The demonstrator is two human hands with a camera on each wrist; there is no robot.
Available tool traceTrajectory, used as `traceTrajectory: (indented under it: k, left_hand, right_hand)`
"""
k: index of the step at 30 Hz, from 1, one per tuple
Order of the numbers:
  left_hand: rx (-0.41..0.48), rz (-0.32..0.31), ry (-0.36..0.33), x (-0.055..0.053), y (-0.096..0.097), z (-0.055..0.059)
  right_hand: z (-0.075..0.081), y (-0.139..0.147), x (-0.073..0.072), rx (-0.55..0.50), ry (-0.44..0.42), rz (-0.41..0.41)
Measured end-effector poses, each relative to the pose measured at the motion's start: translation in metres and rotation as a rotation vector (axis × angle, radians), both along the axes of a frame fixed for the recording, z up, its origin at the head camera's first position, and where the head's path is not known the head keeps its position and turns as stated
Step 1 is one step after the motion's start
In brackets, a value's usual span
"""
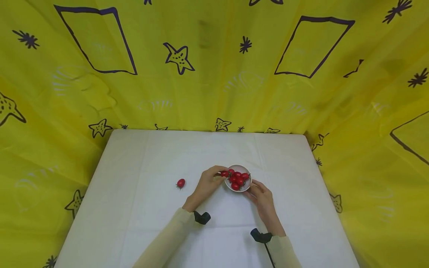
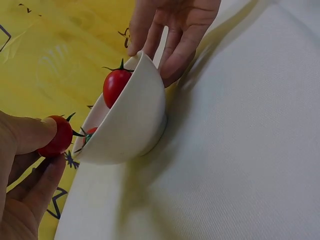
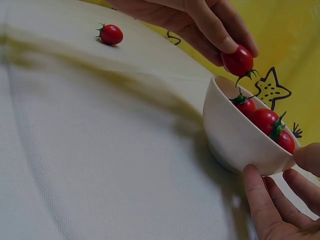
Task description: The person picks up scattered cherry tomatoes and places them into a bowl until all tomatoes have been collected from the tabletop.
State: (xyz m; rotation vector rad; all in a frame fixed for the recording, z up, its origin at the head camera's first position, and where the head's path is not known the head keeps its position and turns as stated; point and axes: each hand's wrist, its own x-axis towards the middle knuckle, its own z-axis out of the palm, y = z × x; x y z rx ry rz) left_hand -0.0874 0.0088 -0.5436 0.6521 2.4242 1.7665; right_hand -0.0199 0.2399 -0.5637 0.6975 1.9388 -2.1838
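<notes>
A small white bowl [image 1: 248,185] holds several red cherry tomatoes [image 1: 237,174] with green stems. My left hand [image 1: 208,182] pinches one cherry tomato [image 2: 59,136] between thumb and fingers at the bowl's left rim; in the right wrist view this tomato [image 3: 237,61] hangs just over the rim, stem down. With thumb on the rim and fingers beneath, my right hand [image 1: 264,201] grips the bowl from the right side. Another cherry tomato [image 1: 181,182] lies by itself on the table, left of the left hand.
The table [image 1: 161,149] wears a white cloth. Yellow curtains [image 1: 207,93] with dark star and frame drawings stand behind it and at both sides. A black camera mount [image 1: 202,217] sits on the left wrist, and another black mount [image 1: 260,236] with a cable on the right.
</notes>
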Motion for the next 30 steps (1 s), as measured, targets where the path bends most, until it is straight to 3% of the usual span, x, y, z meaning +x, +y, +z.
traceTrajectory:
  k: [4,17,23,30]
  left_hand:
    - [-0.056,-0.033,0.072,-0.001,0.008,-0.004]
    - [-0.393,-0.180,0.363,-0.001,0.015,-0.007]
    - [-0.483,-0.233,0.352,-0.003,0.017,-0.003]
    - [-0.478,-0.214,0.347,-0.005,0.016,-0.006]
  right_hand:
    - [0.000,0.000,0.000,0.003,0.014,-0.005]
    - [0.003,0.000,0.000,-0.025,-0.005,-0.012]
    - [0.003,0.001,0.000,-0.029,-0.010,-0.010]
    - [0.001,0.000,-0.002,-0.023,-0.016,-0.012]
